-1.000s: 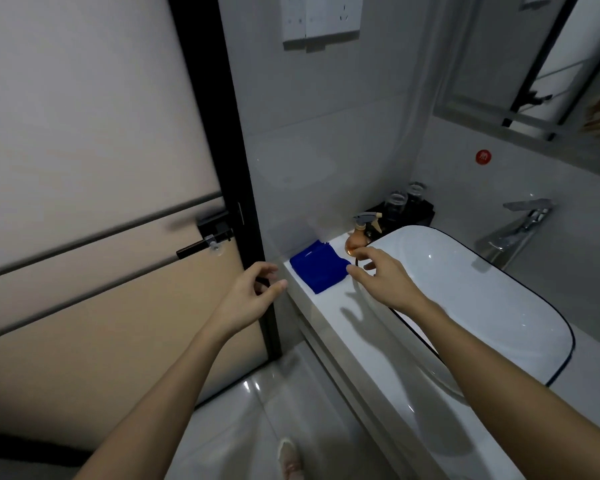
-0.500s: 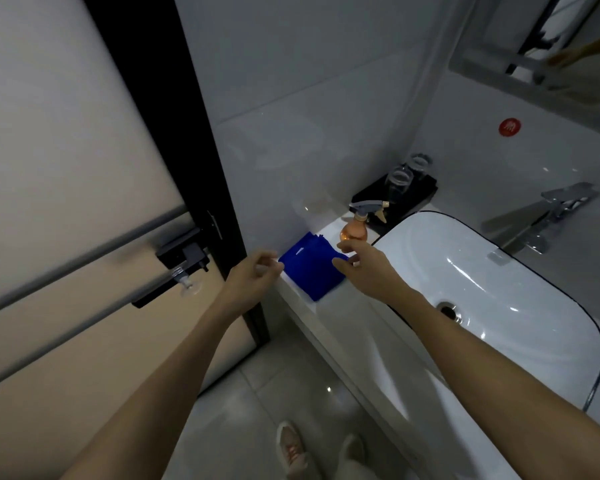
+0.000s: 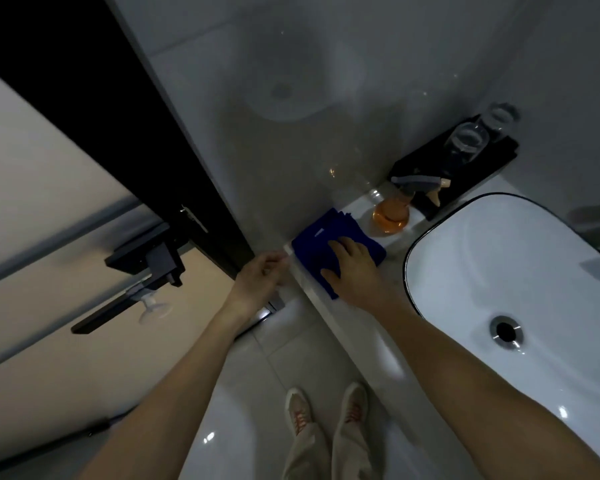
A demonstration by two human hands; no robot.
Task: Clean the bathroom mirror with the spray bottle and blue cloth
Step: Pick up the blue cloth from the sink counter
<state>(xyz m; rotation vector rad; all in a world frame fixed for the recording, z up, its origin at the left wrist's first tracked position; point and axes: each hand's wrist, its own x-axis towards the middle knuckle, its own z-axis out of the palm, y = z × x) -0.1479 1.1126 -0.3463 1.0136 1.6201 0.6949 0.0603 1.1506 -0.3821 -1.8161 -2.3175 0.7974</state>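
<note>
Right hand point(image 3: 355, 271) now lies palm-down on the folded dark blue microfibre cloth point(image 3: 317, 241), fingers spread flat, thumb at the near edge; pressing, not yet closed round it. Half a second back your fingertips were at the orange bottle and the cloth was untouched, so you've picked cloth first. Left hand point(image 3: 262, 277) is loosely curled, fingertips at the corner of the white stone counter point(image 3: 368, 336), holding nothing; it has barely moved. Cloth sits at the left end of the counter against the grey tiled wall point(image 3: 291, 140). Just right of it, apart from your hand, stands the round clear spray bottle of orange liquid with a grey trigger head point(image 3: 392, 218), upright, untouched. Behind that, a black tray point(image 3: 478, 171) with two upturned clear glasses point(image 3: 468, 140). White oval basin with black rim point(image 3: 513, 271) to the right. Camera has tipped down: mirror is out of frame, your beige shoes point(image 3: 326, 407) are in it. My read: task is at pickup, nothing sprayed or wiped. Free left hand could take the bottle. Writing: small pale tag on the cloth point(image 3: 318, 232), too blurred to read. No label visible on the bottle.
</note>
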